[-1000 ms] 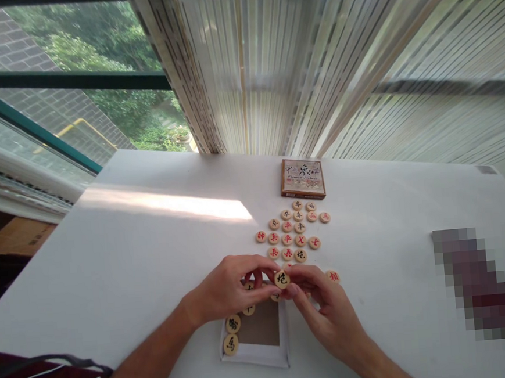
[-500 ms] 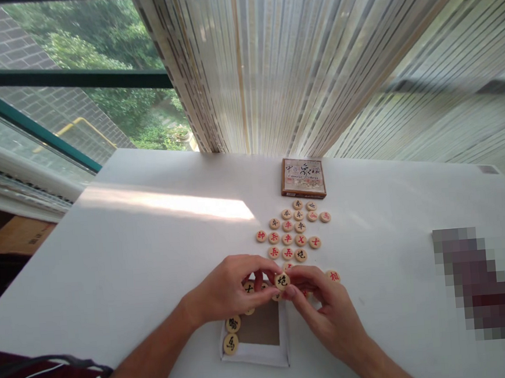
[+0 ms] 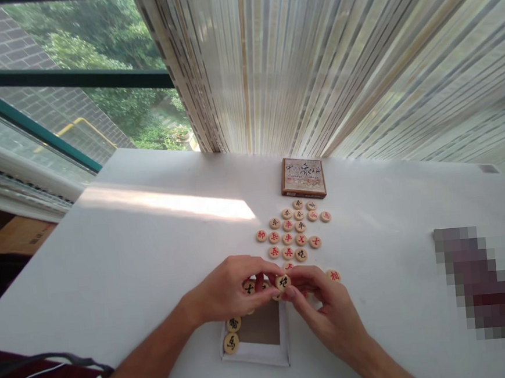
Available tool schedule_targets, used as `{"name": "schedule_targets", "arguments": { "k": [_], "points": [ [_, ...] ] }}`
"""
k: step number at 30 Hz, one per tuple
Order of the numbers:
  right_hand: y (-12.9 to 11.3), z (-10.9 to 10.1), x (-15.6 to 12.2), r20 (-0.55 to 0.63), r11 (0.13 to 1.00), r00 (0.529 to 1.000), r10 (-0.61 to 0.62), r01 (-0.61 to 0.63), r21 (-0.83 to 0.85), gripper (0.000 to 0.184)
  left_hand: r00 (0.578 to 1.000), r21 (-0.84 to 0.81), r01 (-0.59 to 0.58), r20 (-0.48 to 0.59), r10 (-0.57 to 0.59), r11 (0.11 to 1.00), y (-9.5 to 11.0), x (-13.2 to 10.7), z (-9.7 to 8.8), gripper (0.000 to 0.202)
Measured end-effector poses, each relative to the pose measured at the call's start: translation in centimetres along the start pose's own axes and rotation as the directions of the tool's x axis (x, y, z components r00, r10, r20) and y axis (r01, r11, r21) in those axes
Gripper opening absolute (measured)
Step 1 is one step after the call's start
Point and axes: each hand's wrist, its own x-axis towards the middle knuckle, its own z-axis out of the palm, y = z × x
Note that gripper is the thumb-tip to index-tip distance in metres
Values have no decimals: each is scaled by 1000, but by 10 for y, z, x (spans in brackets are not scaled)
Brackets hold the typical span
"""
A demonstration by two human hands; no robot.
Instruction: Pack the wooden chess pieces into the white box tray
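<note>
Between the fingertips of my left hand and my right hand is a round wooden Chinese chess piece with a black character, its face turned up toward me. Both hands are closed in a pinch on it, above the upper right corner of a white open box tray. Inside the tray, black-marked pieces line the left side, among them a horse piece. More pieces along its far side are partly hidden by my left hand. A red-marked piece lies just beyond my right hand.
Several pieces with red and black characters, such as a black cannon piece, lie in loose rows beyond my hands. Behind them rests the printed Chinese chess box. A blurred-out dark object is at the right of the white table.
The held piece has tilted and shifted very slightly between my fingertips. Both hands stay in nearly the same place; the pieces on the table and in the tray have not moved.
</note>
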Motion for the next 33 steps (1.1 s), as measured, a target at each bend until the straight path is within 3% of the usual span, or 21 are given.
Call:
{"name": "schedule_targets", "arguments": {
  "k": [14, 23, 33],
  "points": [
    [-2, 0, 1, -90, 998, 995, 31, -36, -48, 19, 994, 31, -80, 71, 78, 996, 2, 1, 2, 19],
    [-3, -1, 1, -46, 997, 996, 71, -71, 11, 11, 995, 45, -62, 83, 58, 997, 2, 1, 1, 22],
    [-8, -4, 2, -10, 998, 998, 69, -69, -7, 15, 997, 52, -27, 79, 23, 998, 3, 1, 1, 24]
  ]
}}
